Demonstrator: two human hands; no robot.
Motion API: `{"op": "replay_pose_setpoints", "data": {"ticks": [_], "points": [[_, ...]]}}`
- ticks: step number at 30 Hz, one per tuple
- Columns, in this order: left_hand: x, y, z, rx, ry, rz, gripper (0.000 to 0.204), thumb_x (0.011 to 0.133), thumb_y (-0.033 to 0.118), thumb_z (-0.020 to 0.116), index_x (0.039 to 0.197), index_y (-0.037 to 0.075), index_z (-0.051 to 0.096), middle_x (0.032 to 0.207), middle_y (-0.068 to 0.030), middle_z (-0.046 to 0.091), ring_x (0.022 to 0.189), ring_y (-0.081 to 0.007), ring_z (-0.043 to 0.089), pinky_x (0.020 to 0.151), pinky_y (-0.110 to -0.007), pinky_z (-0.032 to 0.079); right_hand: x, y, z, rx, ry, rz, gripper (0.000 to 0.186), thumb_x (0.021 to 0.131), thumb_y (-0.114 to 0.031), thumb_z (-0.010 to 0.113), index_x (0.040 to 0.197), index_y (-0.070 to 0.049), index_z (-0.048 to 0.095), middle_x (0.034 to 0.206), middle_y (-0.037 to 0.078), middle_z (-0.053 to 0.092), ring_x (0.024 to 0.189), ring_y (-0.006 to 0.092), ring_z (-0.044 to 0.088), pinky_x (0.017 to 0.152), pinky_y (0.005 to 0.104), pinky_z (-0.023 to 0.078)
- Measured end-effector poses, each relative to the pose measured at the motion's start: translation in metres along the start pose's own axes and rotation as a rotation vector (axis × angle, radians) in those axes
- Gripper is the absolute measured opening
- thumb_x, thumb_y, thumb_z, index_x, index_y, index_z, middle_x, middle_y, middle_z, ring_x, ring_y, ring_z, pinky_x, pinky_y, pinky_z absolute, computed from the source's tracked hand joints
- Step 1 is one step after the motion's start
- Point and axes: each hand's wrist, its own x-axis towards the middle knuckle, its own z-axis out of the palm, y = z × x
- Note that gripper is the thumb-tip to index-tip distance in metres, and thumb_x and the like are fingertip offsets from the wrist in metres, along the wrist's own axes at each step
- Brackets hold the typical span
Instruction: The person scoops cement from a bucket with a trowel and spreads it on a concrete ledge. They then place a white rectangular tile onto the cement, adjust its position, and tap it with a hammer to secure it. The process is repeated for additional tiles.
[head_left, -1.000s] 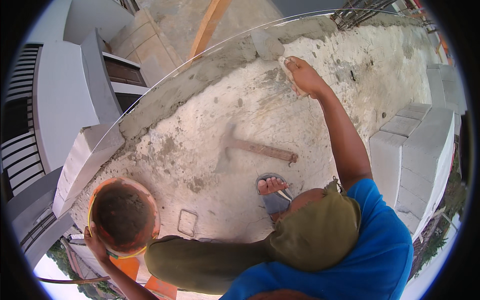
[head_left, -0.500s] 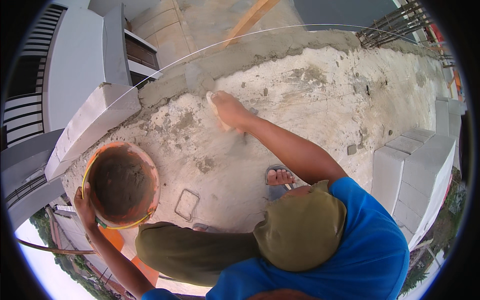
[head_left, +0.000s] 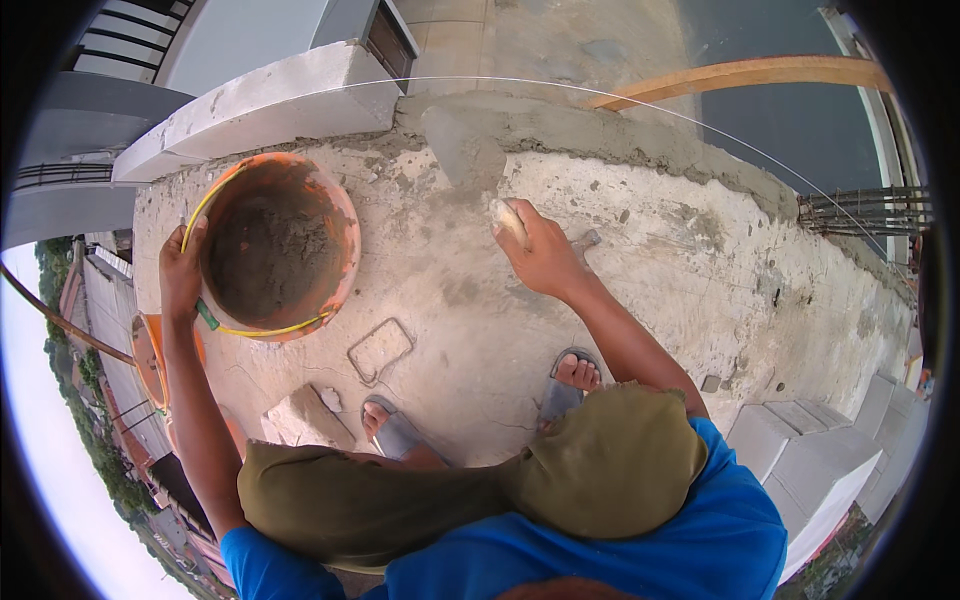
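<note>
My left hand (head_left: 180, 270) is closed on the left rim of an orange bucket (head_left: 347, 225), by its yellow handle. Wet grey mortar (head_left: 268, 250) lies inside the bucket. With my right hand (head_left: 543, 252) I grip the pale handle of a trowel (head_left: 462, 150). Its broad, mortar-smeared blade points away from me, its tip by a strip of grey mortar (head_left: 570, 128) along the slab's far edge. A white block (head_left: 270, 95) stands at the left end of that strip. Just right of my right hand a small grey object lies on the slab, its kind unclear.
A taut white string (head_left: 560, 83) crosses above the mortar strip. Beyond it runs a wooden beam (head_left: 740, 78). Rebar (head_left: 860, 210) sticks out at far right; stacked grey blocks (head_left: 815, 455) stand at near right. A bent metal loop (head_left: 381, 351) and a broken block (head_left: 308, 417) lie near my sandalled feet.
The view has swung, so the scene sits differently. My right hand and the trowel have drawn back a little from the mortar strip. My left hand keeps its grip on the bucket.
</note>
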Motion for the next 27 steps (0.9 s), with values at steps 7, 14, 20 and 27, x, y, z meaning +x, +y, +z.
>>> {"op": "replay_pose_setpoints", "data": {"ticks": [7,14,20,27], "points": [[-0.036,-0.019,-0.01,-0.31,0.091,-0.001,0.037,0.109,0.036,0.07,0.119,0.001,0.073,0.102,-0.0023,0.075,0.088,-0.0069,0.065,0.08,-0.025,0.054,0.021,0.031,-0.09,-0.646,0.028,-0.281,0.047,0.104,-0.029,0.066,0.144,-0.007,0.052,0.121,0.022,0.072,0.102,0.0438,0.074,0.082,0.054,0.06],[-0.059,-0.091,-0.047,-0.52,0.198,-0.141,0.03,0.104,0.016,0.072,0.129,-0.001,0.069,0.115,-0.0102,0.076,0.098,-0.0156,0.073,0.087,-0.031,0.06,0.003,0.027,-0.081,-0.681,0.037,-0.123,0.046,0.103,-0.027,0.064,0.143,-0.007,0.053,0.115,0.028,0.073,0.099,0.0501,0.072,0.085,0.0566,0.059],[-0.073,-0.103,-0.028,-0.799,0.382,-0.164,0.027,0.091,0.003,0.071,0.117,-0.004,0.066,0.096,-0.0115,0.072,0.082,-0.0177,0.069,0.069,-0.034,0.057,-0.007,0.039,-0.077,-0.885,-0.147,0.032,0.043,0.1,-0.022,0.064,0.139,-0.009,0.052,0.1,0.029,0.075,0.095,0.0512,0.072,0.081,0.0611,0.055],[-0.077,-0.129,-0.026,-1.161,0.786,-0.23,0.018,0.083,-0.005,0.07,0.098,0.001,0.064,0.082,-0.0022,0.057,0.07,-0.0109,0.052,0.06,-0.031,0.041,-0.042,0.008,-0.021,-0.304,0.004,-0.097,0.023,0.103,-0.004,0.061,0.125,0.0,0.057,0.105,0.013,0.063,0.098,0.0222,0.058,0.091,0.0371,0.049]]}}
